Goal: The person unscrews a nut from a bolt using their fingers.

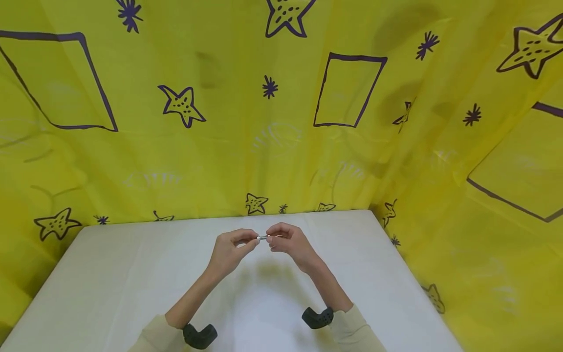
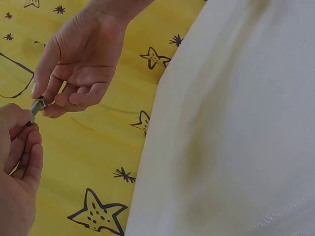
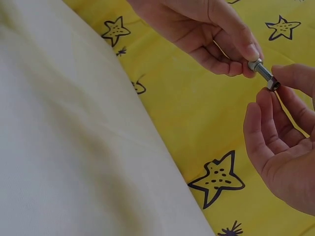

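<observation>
Up above the white table, a small silver bolt (image 3: 265,72) spans the gap between both hands. My left hand (image 1: 228,250) pinches the bolt by its head end, between thumb and fingertips. On the other end of the threaded shaft sits a hex nut (image 3: 272,84), which my right hand (image 1: 293,244) holds between thumb and index finger. The right hand's other fingers are loosely bent. In the left wrist view the bolt (image 2: 35,109) is partly covered by fingertips.
A white table (image 1: 110,274) lies under the hands. Yellow curtains (image 1: 228,161) with dark drawn stars and frames hang behind it and at its sides. Each wrist has a black curved piece (image 1: 200,336) on it, near the pale sleeves (image 1: 158,335).
</observation>
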Motion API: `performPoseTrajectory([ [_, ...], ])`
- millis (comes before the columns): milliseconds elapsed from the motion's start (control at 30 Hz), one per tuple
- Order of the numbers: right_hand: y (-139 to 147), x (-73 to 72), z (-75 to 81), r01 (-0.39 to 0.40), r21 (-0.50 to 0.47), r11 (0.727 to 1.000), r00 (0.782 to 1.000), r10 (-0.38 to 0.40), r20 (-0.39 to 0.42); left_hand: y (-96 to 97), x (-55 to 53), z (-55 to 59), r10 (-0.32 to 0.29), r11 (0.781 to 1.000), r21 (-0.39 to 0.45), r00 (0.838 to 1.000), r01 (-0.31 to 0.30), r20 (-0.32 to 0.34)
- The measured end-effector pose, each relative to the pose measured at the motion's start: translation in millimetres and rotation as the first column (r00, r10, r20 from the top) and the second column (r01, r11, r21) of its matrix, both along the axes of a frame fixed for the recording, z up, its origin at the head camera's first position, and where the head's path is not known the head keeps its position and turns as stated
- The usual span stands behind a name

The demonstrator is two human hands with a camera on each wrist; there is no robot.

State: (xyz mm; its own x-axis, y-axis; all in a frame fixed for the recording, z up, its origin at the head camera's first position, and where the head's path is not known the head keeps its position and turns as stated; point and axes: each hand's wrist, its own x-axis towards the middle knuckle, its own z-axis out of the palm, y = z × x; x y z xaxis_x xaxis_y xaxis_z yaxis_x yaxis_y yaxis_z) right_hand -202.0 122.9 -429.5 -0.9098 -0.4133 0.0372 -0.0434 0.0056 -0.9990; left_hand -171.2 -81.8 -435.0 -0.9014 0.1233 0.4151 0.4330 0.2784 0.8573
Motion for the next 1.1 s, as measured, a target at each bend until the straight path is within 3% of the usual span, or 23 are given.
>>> performPoseTrajectory([
  [567, 4.3, 2.9, -0.6, 0.002, 0.015, 1.000, 0.999, -0.001, -0.040, 1.8, -1.2, -4.0, -0.018, 0.999, 0.030, 1.000, 0.018, 0.000],
  [900, 14.2, -0.2, -15.8, 0.047, 0.147, 0.988, 0.995, -0.033, -0.097, 2.1, -2.5, -17.5, -0.009, 1.000, 0.012, 0.999, 0.008, 0.047],
  [1100, 21.3, -2.4, -31.6, 0.074, 0.240, 0.968, 0.992, -0.047, -0.115, 2.4, -4.4, -36.0, -0.005, 1.000, -0.024, 0.997, 0.007, 0.075],
])
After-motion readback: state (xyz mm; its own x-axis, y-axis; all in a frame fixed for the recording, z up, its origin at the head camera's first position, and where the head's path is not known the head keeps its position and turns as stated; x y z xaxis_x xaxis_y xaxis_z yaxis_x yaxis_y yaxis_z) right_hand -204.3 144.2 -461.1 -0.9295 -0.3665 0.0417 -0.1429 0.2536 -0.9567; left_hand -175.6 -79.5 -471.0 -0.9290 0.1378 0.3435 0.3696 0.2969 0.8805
